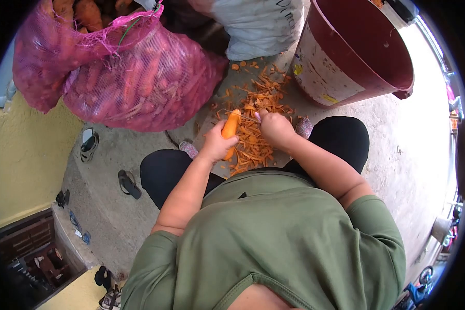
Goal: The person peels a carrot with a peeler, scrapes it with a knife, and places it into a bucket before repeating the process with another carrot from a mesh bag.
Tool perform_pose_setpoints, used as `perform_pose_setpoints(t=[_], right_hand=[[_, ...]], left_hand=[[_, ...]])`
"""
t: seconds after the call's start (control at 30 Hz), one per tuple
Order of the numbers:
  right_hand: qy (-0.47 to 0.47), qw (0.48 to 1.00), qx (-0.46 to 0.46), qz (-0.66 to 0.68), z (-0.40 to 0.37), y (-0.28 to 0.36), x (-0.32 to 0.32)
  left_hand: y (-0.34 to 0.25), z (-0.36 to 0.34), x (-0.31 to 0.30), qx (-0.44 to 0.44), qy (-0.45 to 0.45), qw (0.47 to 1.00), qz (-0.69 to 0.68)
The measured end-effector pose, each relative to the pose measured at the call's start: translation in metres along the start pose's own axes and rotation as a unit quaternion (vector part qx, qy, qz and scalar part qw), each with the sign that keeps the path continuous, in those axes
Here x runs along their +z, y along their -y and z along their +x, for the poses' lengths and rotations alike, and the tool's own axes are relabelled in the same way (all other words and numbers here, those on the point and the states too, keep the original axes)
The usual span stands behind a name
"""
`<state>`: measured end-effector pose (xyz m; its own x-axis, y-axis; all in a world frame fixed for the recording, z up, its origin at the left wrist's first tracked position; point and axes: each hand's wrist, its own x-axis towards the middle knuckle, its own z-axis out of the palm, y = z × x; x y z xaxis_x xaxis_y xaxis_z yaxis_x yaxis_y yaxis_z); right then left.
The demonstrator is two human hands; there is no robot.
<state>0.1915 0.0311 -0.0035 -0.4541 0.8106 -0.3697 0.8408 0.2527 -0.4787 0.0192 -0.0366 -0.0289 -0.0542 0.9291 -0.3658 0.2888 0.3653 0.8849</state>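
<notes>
My left hand (218,146) is wrapped tight around a peeled orange carrot (231,125), tip up over the pile of orange carrot peelings (253,137) on the grey concrete floor (408,150), while my right hand (275,127), fingers curled shut, grips a thin peeler (249,118) against it.

The carrot (231,125) and the peels (257,95) are orange, the net sack (139,82) is pink with a criss-cross pattern, the bucket (369,44) is dark red with a white label (320,67), the shirt (294,232) is green, the trousers (163,173) are black and the wall (20,155) is yellow.
</notes>
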Motion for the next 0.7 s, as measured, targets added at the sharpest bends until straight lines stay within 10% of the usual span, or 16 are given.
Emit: perform_pose_setpoints(t=[0.7], right_hand=[[-0.006, 1.000, -0.010, 0.004, 0.029, -0.022, 0.047]], left_hand=[[0.006, 0.003, 0.018, 0.004, -0.036, 0.976, 0.213]])
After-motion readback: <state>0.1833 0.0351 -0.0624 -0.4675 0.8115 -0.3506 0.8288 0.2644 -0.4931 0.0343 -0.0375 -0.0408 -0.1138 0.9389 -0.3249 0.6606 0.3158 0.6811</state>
